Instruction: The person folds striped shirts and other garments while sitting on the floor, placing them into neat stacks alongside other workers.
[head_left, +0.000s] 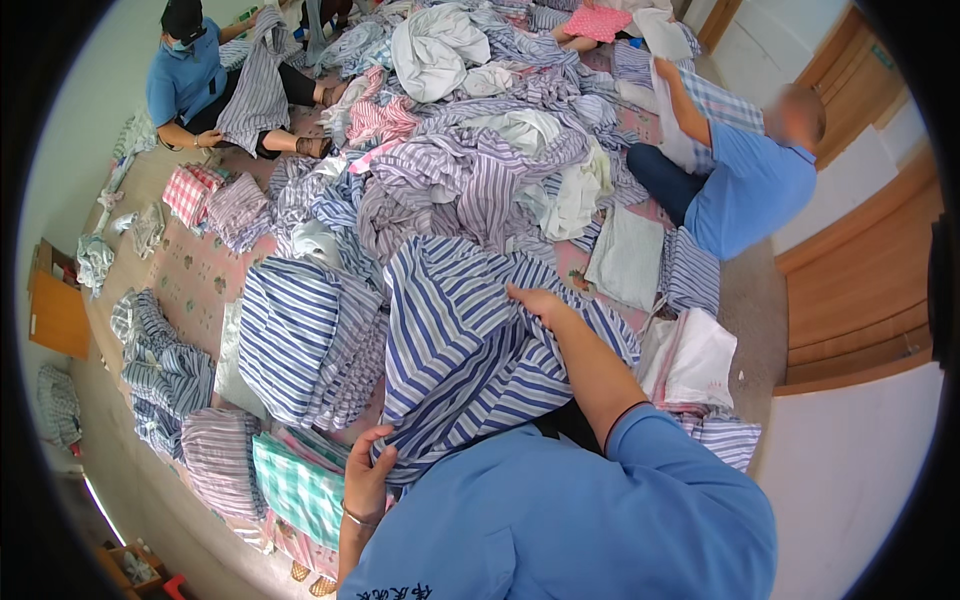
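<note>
A blue-and-white striped cloth (457, 337) is spread loosely across my lap, its folds bunched toward the right. My right hand (536, 301) grips it near its upper right part, thumb on top. At the lower left edge of the same cloth, my left hand (371, 461) has thumb and fingers curled around the fabric. Just left of the cloth stands a tall stack of folded blue-striped fabric (300, 341). Beyond my knees rises a large heap of crumpled striped cloth (465, 172).
Folded pink-striped cloth (221, 461) and green checked cloth (300, 487) lie at my left. White folded linen (694, 356) lies at my right, beside a grey folded cloth (626, 259). Co-workers sit at upper left (187, 75) and right (750, 172), handling fabric. A wooden door (855, 292) stands right.
</note>
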